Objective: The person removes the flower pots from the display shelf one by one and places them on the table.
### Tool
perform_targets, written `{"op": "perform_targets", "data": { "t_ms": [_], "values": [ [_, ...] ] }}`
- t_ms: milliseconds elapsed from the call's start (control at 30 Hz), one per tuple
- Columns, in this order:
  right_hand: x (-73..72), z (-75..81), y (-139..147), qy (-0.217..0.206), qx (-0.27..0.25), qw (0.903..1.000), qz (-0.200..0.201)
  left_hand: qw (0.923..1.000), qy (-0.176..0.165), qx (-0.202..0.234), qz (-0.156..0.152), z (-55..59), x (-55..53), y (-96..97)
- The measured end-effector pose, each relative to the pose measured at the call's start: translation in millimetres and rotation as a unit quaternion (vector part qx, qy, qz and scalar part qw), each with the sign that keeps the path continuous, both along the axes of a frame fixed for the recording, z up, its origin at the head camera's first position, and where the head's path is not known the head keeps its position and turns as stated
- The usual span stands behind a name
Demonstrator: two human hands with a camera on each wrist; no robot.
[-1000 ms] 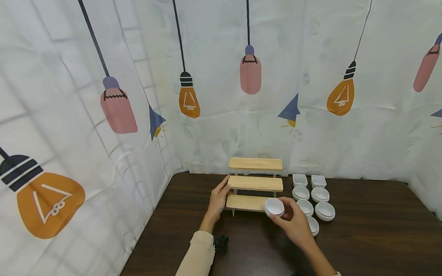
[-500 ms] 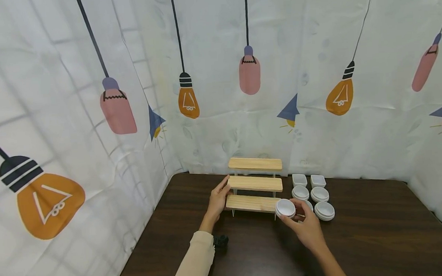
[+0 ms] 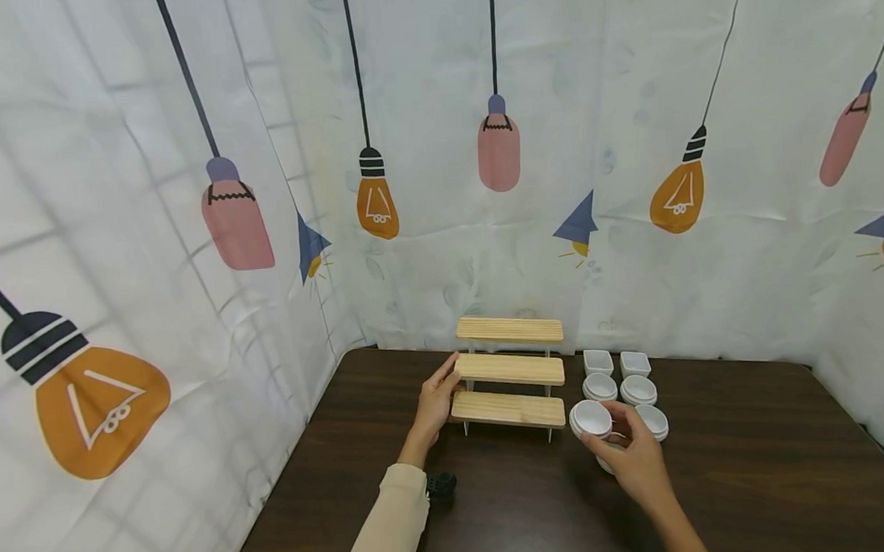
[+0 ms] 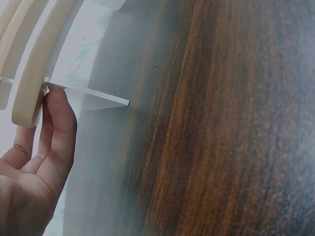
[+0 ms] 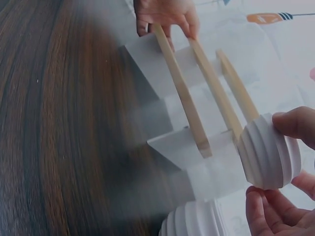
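A three-tier wooden display stand point(image 3: 507, 408) with clear supports stands near the back of the table. My left hand point(image 3: 435, 400) grips its left end; in the left wrist view the fingers point(image 4: 60, 115) curl round the end of a pale board point(image 4: 30, 83). My right hand point(image 3: 637, 457) holds a small white round bowl point(image 3: 591, 418) between thumb and fingers, just right of the lowest shelf. In the right wrist view this bowl point(image 5: 268, 152) shows stepped ridges on its side. It hangs raised, partly covering other bowls behind it. All three shelves carry nothing.
More white round bowls point(image 3: 639, 389) stand in two columns right of the stand, some hidden by my right hand. Two square white dishes point(image 3: 635, 363) stand behind them. A dark wooden table point(image 3: 759, 459) lies beneath, with a printed curtain point(image 3: 442, 284) close behind it.
My right hand has moved right with the bowl, from in front of the lowest shelf's right end to beside it. My left hand stays on the stand.
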State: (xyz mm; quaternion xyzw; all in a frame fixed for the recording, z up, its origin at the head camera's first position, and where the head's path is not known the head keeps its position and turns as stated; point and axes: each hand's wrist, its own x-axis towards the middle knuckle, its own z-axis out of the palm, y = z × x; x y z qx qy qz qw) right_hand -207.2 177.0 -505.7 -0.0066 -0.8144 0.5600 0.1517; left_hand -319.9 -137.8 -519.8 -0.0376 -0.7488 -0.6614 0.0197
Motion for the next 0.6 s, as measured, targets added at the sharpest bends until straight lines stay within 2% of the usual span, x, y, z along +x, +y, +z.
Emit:
{"op": "perform_targets", "data": {
  "t_ms": [200,600],
  "values": [
    [2.7,0.5,8.9,-0.010,0.005,0.9999,-0.009,1.0000,0.001,-0.002,-0.001,1.5,0.0,0.3],
    [10.2,-6.2,30.0,-0.004,0.024,0.9992,-0.031,1.0000,-0.006,-0.006,0.000,1.5,-0.1,-0.2]
  ]
}}
